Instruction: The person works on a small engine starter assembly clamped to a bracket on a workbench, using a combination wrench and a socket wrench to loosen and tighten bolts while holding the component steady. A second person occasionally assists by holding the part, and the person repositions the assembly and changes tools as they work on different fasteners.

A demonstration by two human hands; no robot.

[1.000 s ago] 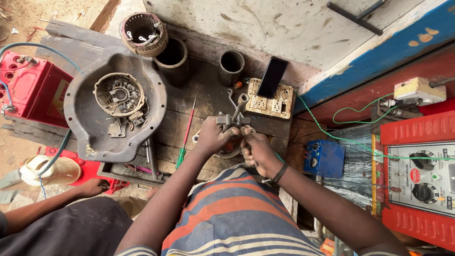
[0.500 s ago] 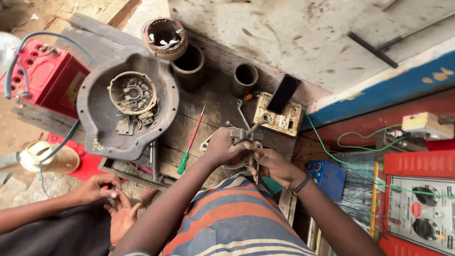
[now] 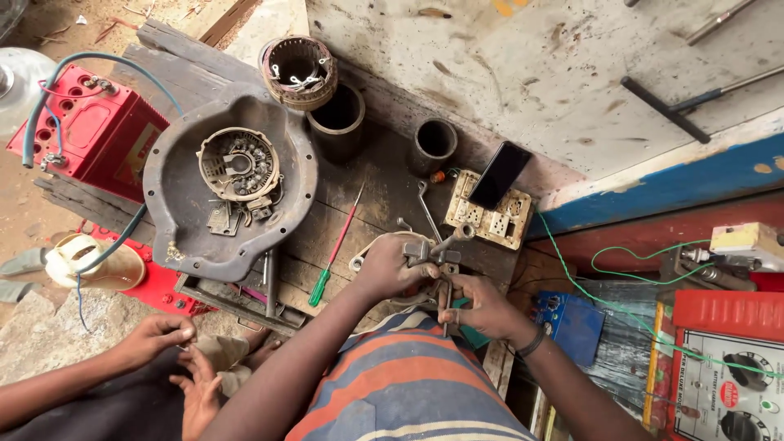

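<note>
1. Grey metal is what both hands work on: a small puller-like metal tool [image 3: 437,255] with a crossbar and a long screw, held over the near edge of the wooden bench [image 3: 371,208].
2. The left hand [image 3: 390,268] is wrapped around the tool's body from the left, fingers closed on it.
3. The right hand [image 3: 482,306] sits just below and right of the tool, fingers curled shut around the lower end of the screw shaft and a teal-handled piece; what exactly it pinches is partly hidden.
4. The tool's long axis runs near to far, its top end pointing toward the bench's far right, at the socket board [image 3: 488,214].
5. The tool lies between the hands, the left hand nearer its head.
6. Left of it a green-handled screwdriver [image 3: 335,249] lies on the bench; another person's hands [image 3: 175,359] work at the near left corner.
</note>
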